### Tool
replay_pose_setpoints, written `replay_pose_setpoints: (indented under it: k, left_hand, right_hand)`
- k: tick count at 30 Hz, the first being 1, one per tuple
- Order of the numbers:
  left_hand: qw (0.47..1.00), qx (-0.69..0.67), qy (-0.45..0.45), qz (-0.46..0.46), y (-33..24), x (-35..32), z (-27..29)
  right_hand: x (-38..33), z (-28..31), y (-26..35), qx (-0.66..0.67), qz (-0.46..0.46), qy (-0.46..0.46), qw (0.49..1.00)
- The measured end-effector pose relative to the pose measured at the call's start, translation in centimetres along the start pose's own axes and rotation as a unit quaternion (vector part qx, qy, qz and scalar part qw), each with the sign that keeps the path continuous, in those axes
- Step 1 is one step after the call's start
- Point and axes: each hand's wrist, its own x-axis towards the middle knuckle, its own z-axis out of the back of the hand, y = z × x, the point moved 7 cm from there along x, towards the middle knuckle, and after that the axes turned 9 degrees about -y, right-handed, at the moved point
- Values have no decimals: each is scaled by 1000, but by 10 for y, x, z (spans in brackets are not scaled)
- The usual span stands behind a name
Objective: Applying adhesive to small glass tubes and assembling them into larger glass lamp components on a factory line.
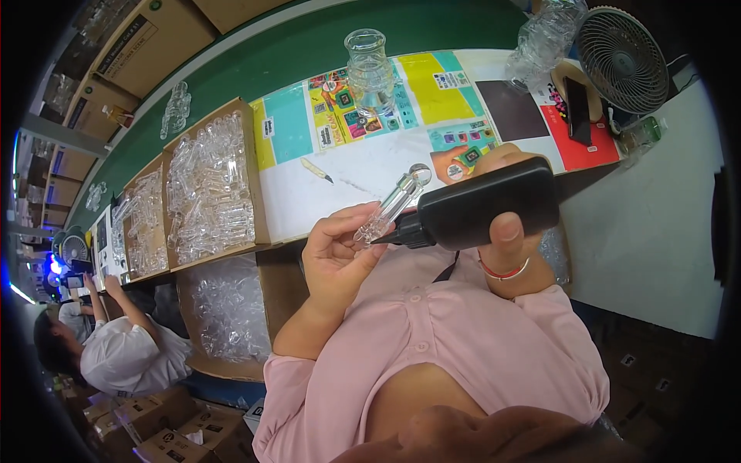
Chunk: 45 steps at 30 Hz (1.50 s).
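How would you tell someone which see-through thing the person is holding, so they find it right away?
Start at the long table with the green top and the colourful paper sheets, then come down to the person's two hands in front of the pink shirt. The left hand pinches a slim clear glass tube with a round ball end. Unlike the piled clear pieces in the cardboard boxes, it is raised alone against the black squeeze bottle's nozzle.

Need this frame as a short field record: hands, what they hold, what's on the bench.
left hand: holds a clear glass tube piece with a round end, tilted
right hand: grips a black plastic squeeze bottle, nozzle at the tube's lower end
bench: clear glass jar, cardboard trays of clear glass parts, small round fan
nearby: another person seated to the left
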Motion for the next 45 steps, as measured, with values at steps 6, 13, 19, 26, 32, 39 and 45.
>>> replay_pose_setpoints:
  k: [6,13,19,26,32,39,45]
  left_hand:
    - [1000,9,9,-11,-3,-1,1]
    - [999,32,4,-19,-4,-2,3]
    - [999,34,4,-28,-3,-2,4]
    - [998,58,8,-35,-3,-3,4]
    - [997,75,-5,-32,-4,-5,4]
    - [984,155,-12,-89,-10,-4,5]
    - [981,172,-31,-85,-8,-4,9]
  right_hand:
    - [-2,-10,7,-19,-11,29,999]
    - [-5,-12,10,-41,22,42,998]
    - [-6,-12,9,-44,25,42,998]
    - [-6,-12,6,-19,-23,24,999]
    - [-5,-11,6,-39,-17,40,998]
    - [-7,-11,11,-76,23,47,996]
    - [-11,-13,23,-103,73,99,987]
